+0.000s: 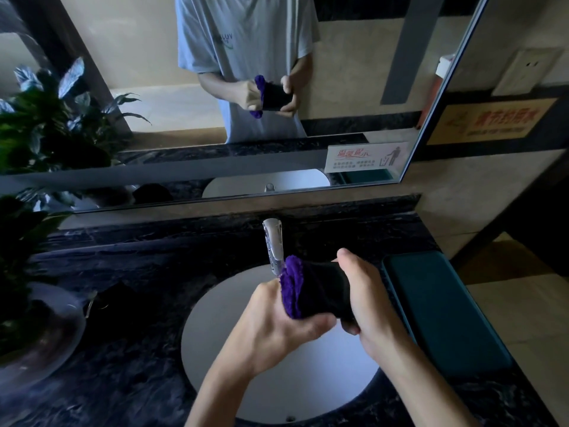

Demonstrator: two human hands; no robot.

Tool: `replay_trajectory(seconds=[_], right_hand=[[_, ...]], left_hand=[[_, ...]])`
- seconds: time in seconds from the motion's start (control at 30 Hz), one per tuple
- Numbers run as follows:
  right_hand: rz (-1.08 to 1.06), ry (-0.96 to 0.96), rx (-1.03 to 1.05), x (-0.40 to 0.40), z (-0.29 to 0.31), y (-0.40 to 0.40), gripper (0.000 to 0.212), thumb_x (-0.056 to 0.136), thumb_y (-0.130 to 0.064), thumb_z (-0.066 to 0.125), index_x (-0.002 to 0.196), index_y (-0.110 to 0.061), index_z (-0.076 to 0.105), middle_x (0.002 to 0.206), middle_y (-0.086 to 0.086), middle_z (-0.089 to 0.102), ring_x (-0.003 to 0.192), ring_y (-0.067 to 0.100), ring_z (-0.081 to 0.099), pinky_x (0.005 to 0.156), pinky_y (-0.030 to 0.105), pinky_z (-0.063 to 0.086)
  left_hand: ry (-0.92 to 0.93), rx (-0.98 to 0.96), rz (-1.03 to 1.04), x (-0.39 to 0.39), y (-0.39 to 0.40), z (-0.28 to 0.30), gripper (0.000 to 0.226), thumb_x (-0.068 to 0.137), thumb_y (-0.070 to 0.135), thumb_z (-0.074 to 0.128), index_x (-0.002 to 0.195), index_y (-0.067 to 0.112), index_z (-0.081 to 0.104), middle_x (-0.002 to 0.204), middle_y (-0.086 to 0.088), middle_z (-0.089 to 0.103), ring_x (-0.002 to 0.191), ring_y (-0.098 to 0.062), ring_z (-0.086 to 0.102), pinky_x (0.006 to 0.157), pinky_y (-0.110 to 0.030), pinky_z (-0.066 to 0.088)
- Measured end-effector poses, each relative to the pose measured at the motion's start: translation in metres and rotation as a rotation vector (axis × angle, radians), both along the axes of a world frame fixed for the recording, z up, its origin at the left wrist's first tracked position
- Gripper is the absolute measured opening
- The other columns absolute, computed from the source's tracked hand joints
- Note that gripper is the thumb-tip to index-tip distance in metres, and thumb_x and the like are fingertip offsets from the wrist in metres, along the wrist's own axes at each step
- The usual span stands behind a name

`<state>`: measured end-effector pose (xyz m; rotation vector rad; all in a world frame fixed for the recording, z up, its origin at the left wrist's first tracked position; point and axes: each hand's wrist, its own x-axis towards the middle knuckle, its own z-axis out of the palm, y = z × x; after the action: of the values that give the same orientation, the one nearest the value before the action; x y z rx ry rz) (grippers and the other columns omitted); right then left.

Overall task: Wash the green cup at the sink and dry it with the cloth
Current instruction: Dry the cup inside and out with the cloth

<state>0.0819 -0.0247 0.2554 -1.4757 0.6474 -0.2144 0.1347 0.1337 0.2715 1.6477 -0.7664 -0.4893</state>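
Evidently drying: right hand [366,300] clasps the dark cup [329,291] over the sink [215,318], so drips fall in; left hand [277,322] pinches the purple cloth [292,288] into its mouth.

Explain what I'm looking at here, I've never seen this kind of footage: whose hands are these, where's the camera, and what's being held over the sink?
There is no machine: a person wears one camera on the head, looking down at their own bare hands. The right hand grips a dark cup, which looks nearly black in this dim light. The left hand presses a purple cloth against the cup's end. Both are held above the white sink, just in front of the chrome tap. The sink sits in a dark marble counter. A potted plant stands at the left, a teal pad lies at the right. The mirror behind repeats the scene.
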Motion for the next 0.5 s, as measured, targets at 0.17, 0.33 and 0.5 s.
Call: replay_trajectory(seconds=[0.17, 0.33, 0.5], right_hand=[[0.285, -0.183, -0.342, -0.009, 0.011, -0.008, 0.051, 0.085, -0.063, 0.050, 0.127, -0.035, 0.059, 0.107, -0.008, 0.068, 0.096, 0.006, 0.069, 0.079, 0.021, 0.053], [0.169, -0.396, -0.655, -0.010, 0.014, -0.001, 0.027, 0.093, -0.035, 0.050, 0.099, -0.012, 0.063, 0.084, -0.005, 0.064, 0.079, 0.008, 0.060, 0.073, 0.019, 0.045], [0.115, -0.229, -0.400, 0.001, 0.022, 0.005, 0.035, 0.087, -0.029, 0.049, 0.078, 0.004, 0.053, 0.067, 0.016, 0.046, 0.061, 0.018, 0.041, 0.058, 0.033, 0.035]], left_hand=[[0.208, -0.115, 0.150, 0.000, 0.002, -0.007, 0.031, 0.075, 0.033, 0.081, 0.086, 0.005, 0.074, 0.077, -0.028, 0.072, 0.058, -0.028, 0.062, 0.051, -0.037, 0.052], [0.171, -0.109, 0.114, -0.005, 0.004, -0.004, 0.028, 0.073, 0.045, 0.087, 0.082, 0.024, 0.070, 0.064, 0.008, 0.064, 0.053, -0.006, 0.052, 0.048, -0.018, 0.041], [0.064, -0.017, 0.004, -0.007, 0.010, 0.001, 0.024, 0.079, 0.042, 0.084, 0.098, 0.036, 0.072, 0.079, 0.024, 0.068, 0.068, 0.007, 0.058, 0.064, -0.010, 0.045]])
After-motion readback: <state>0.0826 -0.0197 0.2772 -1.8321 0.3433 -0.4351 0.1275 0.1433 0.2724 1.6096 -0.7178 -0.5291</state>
